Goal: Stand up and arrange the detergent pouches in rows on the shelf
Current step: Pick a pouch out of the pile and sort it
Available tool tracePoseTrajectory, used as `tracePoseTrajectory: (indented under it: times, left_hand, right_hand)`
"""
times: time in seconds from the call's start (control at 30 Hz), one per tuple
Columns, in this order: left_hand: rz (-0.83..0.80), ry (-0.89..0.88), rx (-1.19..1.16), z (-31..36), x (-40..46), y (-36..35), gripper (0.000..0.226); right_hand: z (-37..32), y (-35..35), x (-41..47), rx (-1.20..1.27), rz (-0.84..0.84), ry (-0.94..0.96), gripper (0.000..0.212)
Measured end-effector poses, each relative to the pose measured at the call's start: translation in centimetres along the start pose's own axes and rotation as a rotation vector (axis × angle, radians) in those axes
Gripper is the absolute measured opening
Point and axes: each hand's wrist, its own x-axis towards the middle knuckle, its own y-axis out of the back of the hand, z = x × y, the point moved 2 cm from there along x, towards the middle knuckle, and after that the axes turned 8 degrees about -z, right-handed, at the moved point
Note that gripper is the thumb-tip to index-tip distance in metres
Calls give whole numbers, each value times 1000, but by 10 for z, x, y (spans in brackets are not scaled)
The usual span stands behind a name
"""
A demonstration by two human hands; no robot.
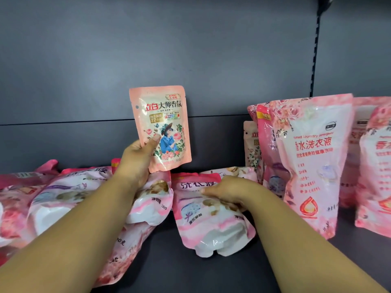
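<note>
My left hand [138,160] holds a small peach-pink pouch [161,123] upright in the air by its lower left corner, thumb on its front. My right hand [227,192] rests on a large pink-and-white pouch [211,225] that lies flat on the dark shelf [232,271], fingers curled over its upper part. To the left, several large pouches [69,204] lie flat in a heap under my left forearm. At the right, large pink pouches [313,161] stand upright in a row, with one small pouch [251,144] upright behind them.
The dark grey back panel [148,49] rises behind the shelf. A slotted upright [316,49] divides it at the right. More standing pouches [374,166] reach the right edge of view. Bare shelf shows at the front centre.
</note>
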Motion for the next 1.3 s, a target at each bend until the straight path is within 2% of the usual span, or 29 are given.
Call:
tracePoseTrajectory:
  times: [0.13,0.4,0.5,0.6,0.67,0.77,1.0,1.17,1.3]
  left_hand:
    - [3,-6,13,0,-1,-2,10]
    - [-5,-5,81,0,-4,-3,9]
    - [18,-4,75,3,-6,-5,10]
    - [39,-4,71,5,-10,-6,13]
    - [35,-4,61,5,-11,-6,11]
    - [43,-3,62,4,-13,-6,9]
    - [142,-56,-35,2,-10,1,11]
    - [214,-92,-70,-2,-3,6,11]
    - [219,-111,-80,0,-1,6,11]
  right_hand:
    - [2,-5,-17,-173,42,-9,43]
    - [18,-30,-54,-206,76,-24,48]
    - [19,-29,-67,-208,84,-22,59]
    - [11,-23,-72,-344,126,-46,65]
    - [4,-16,-72,-432,176,-39,59]
    - [-5,-2,-56,-517,169,-14,51]
    - [-21,21,40,-235,112,117,70]
    - [1,18,89,-241,35,41,78]
    - [4,18,98,-459,157,0,75]
